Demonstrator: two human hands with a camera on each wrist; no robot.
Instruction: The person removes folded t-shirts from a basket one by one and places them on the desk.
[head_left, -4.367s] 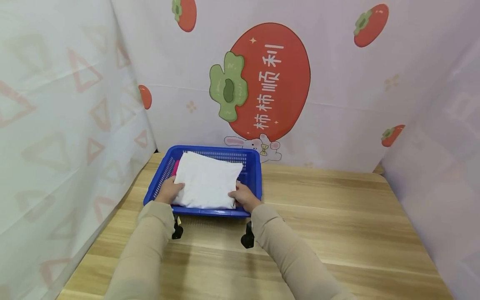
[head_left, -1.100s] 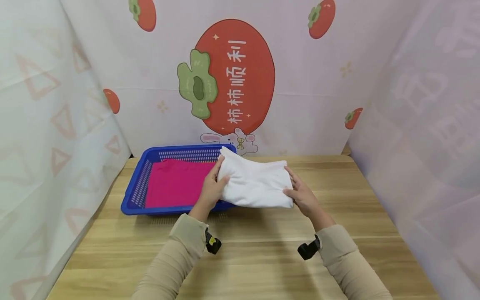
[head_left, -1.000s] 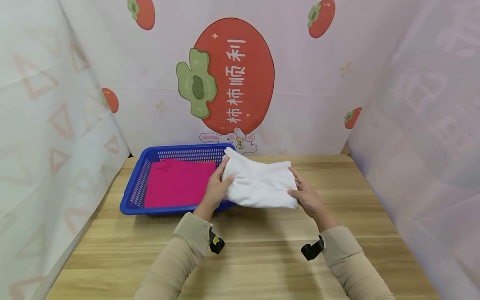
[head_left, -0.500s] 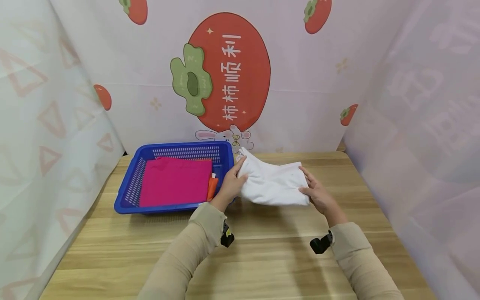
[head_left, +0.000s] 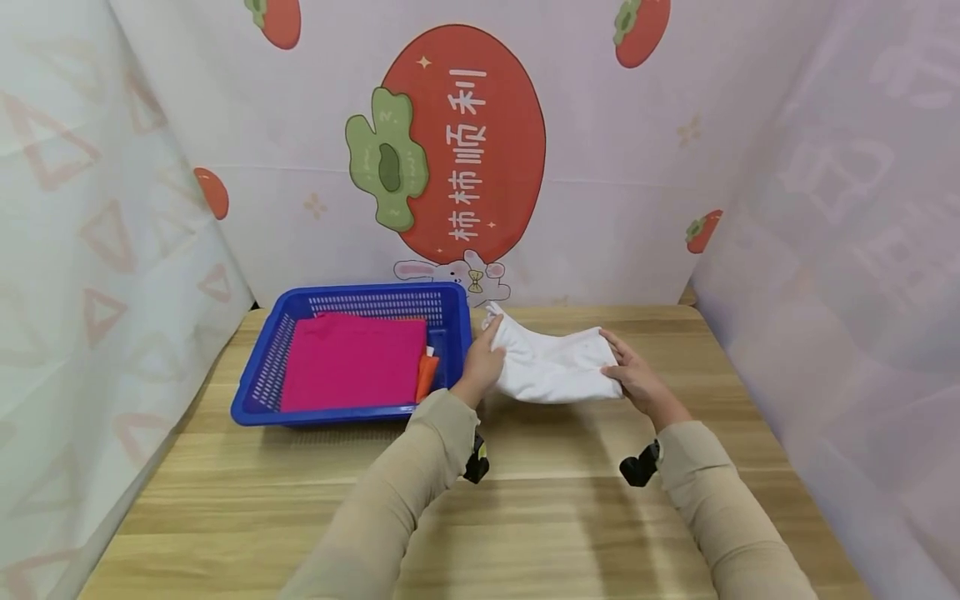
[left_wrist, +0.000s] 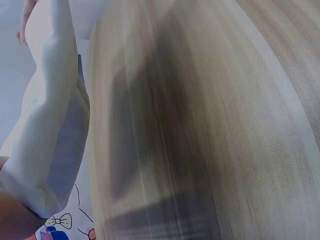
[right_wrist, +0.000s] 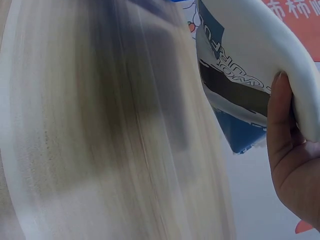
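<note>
White cloth (head_left: pixel 555 371), raised above the table (head_left: pixel 540 517), just right of the blue basket (head_left: pixel 337 414). My left grip (head_left: pixel 482 364) pinches one end, my right grip (head_left: pixel 637 381) the other; its long axis runs crosswise between them, the left being nearer the basket.

The cloth (head_left: pixel 555 367) is white, printed with blue, a dark band (right_wrist: pixel 234 91) and outlined lettering (right_wrist: pixel 239 73). The basket (head_left: pixel 322 417) is blue, the fabric (head_left: pixel 356 362) magenta, the sleeves (head_left: pixel 727 508) beige, the table (head_left: pixel 525 533) tan with wood grain.
</note>
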